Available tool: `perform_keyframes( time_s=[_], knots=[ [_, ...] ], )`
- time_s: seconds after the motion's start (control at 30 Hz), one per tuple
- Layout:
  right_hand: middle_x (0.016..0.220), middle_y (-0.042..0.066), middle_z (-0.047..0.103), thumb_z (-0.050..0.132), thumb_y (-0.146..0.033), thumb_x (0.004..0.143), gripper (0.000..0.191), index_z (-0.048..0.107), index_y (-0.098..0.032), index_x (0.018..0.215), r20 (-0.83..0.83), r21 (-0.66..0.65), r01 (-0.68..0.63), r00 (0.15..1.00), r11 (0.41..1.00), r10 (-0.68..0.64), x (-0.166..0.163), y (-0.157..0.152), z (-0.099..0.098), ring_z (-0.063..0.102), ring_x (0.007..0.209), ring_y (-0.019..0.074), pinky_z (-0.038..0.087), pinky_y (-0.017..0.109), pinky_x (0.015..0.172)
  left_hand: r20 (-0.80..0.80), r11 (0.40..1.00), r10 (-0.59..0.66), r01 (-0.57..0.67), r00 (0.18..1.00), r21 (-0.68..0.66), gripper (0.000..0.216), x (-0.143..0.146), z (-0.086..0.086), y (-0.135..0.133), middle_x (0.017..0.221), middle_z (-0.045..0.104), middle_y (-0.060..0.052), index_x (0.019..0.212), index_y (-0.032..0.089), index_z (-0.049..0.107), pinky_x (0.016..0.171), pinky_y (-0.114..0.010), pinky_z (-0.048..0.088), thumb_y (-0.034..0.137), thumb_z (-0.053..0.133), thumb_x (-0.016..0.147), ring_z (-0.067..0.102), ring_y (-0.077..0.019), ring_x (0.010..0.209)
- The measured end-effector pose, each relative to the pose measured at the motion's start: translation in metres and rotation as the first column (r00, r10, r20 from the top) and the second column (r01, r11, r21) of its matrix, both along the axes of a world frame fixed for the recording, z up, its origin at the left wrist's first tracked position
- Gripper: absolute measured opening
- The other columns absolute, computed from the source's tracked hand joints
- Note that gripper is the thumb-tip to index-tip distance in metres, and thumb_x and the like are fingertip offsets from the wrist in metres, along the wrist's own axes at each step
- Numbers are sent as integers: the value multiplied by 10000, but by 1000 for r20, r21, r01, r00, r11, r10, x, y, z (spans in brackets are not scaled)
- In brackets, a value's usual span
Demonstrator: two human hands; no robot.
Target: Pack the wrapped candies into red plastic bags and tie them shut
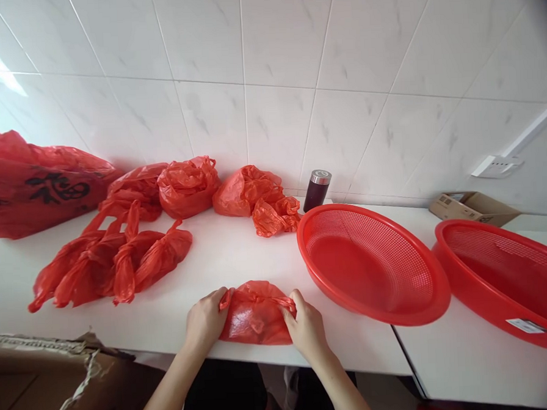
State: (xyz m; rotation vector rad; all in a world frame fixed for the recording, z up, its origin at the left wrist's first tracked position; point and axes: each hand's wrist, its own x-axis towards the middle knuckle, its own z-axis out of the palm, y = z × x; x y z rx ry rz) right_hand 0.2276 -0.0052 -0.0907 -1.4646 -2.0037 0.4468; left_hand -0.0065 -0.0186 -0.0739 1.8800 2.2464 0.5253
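Observation:
Close to the front edge of the white table lies a red plastic bag (256, 319) with something inside that I cannot make out through the film. My left hand (209, 321) grips one handle at the bag's left side, fingers closed round it. At the right side, my right hand (306, 325) pinches the other handle between thumb and fingers. Both handles are pulled apart sideways, and the bag rests on the table. To its right stands a red plastic basket (350, 268) with a perforated wall.
Several knotted red bags (97, 263) lie at the left. More red bags (187, 188) sit along the tiled wall beside a dark flask (316, 190). A second red basket (483, 279) and a small cardboard box (475, 208) are at the right. A large carton (40, 388) stands front left.

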Motion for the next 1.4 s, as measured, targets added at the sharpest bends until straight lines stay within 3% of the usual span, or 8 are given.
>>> perform_keyframes(
  time_s=[0.2, 0.6, 0.77, 0.87, 1.0, 1.1, 1.2, 1.4],
  knots=[
    [521, -69, 313, 490, -485, 909, 432, 274, -223, 644, -145, 11, -55, 988, 998, 56, 7, -10, -4, 318, 499, 100, 277, 218, 508, -13, 999, 35, -36, 999, -24, 306, -9, -2, 9, 819, 706, -39, 786, 240, 612, 549, -260, 241, 388, 390, 935, 603, -200, 678],
    [589, -69, 173, 441, -472, 938, 436, 219, -225, 655, -363, -154, -61, 932, 986, 1, 28, -23, 4, 201, 526, 93, 209, 237, 485, 164, 996, 61, -71, 985, 58, 381, -27, 7, 5, 596, 597, 15, 749, 231, 586, 569, -242, 376, 470, 359, 941, 562, -168, 577],
    [625, -62, 241, 466, -457, 934, 394, 268, -225, 686, -428, -206, -156, 902, 966, 55, 27, -18, 21, 236, 560, 96, 247, 222, 504, 168, 929, 60, -116, 984, 351, 321, -19, 45, -8, 1039, 664, -63, 1131, 217, 557, 774, -320, 466, 429, 487, 901, 620, -225, 898],
    [662, -46, 324, 479, -430, 934, 332, 358, -215, 711, -447, -133, -170, 890, 976, 94, 20, -21, 39, 270, 578, 100, 252, 219, 498, 16, 837, -219, 180, 976, 517, 272, 6, 58, -19, 1184, 617, -77, 1127, 256, 601, 930, -385, 420, 364, 569, 880, 556, -251, 1083],
    [680, -38, 384, 513, -414, 925, 290, 436, -210, 735, -593, -104, -220, 797, 970, 117, 12, -24, 58, 350, 592, 103, 337, 207, 534, 24, 844, -517, 505, 855, 181, 216, 41, 46, -25, 1035, 685, -34, 1075, 279, 642, 852, -362, 448, 270, 577, 869, 608, -228, 952],
    [854, 7, 553, 516, -417, 928, 217, 516, -232, 1041, -716, -138, -222, 696, 965, 58, 9, -25, 54, 534, 761, 138, 462, 243, 703, 99, 911, -407, 395, 908, 120, 206, 45, 39, -22, 964, 686, -25, 1026, 254, 633, 769, -321, 461, 212, 496, 878, 625, -209, 883],
    [1043, 64, 599, 501, -430, 931, 435, 382, -248, 1308, -711, -171, -165, 703, 971, -6, 9, -23, 31, 589, 870, 167, 496, 297, 786, 194, 975, -175, 142, 965, 172, 158, 26, 51, -14, 938, 680, -14, 969, 238, 592, 713, -281, 457, 254, 459, 885, 636, -186, 825],
    [835, 56, 627, 500, -482, 907, 355, 542, -191, 1105, -560, -152, -43, 827, 987, -50, 10, -20, -9, 597, 738, 177, 503, 258, 626, 99, 929, 326, -338, 940, 149, 268, -39, 90, 17, 848, 701, -37, 1020, 249, 590, 637, -323, 451, 423, 459, 863, 652, -263, 774]
  ],
)
